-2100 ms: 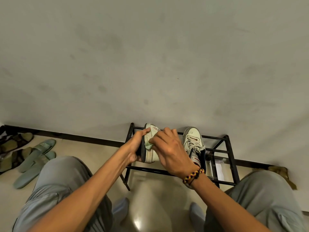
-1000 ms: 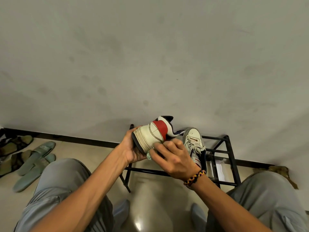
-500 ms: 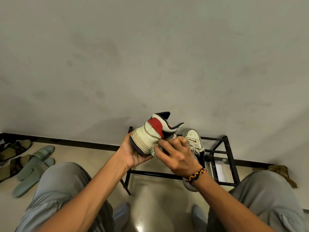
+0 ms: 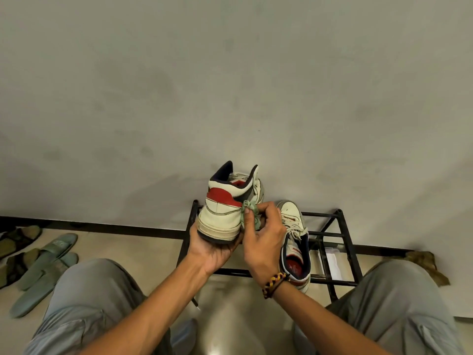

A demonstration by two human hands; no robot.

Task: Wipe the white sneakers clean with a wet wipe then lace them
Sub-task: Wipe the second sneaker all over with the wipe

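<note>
Cradling one sneaker (image 4: 222,216), left hand (image 4: 214,248) grips its sole; right hand (image 4: 261,242) pinches one wipe (image 4: 249,213).

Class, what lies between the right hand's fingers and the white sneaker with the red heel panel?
A crumpled pale green wet wipe, pressed by the right hand against the held sneaker; head view.

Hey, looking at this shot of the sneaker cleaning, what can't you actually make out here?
Head view only:
- Held sneaker: toe and laces face away; the sole is hidden by the left hand.
- Wet wipe: mostly hidden by the right hand; its dirtiness is unclear.
- Second sneaker on the rack: partly hidden by the right wrist.
- White item under the rack: too small to identify.
- Sandals: cut off by the left edge.
</note>
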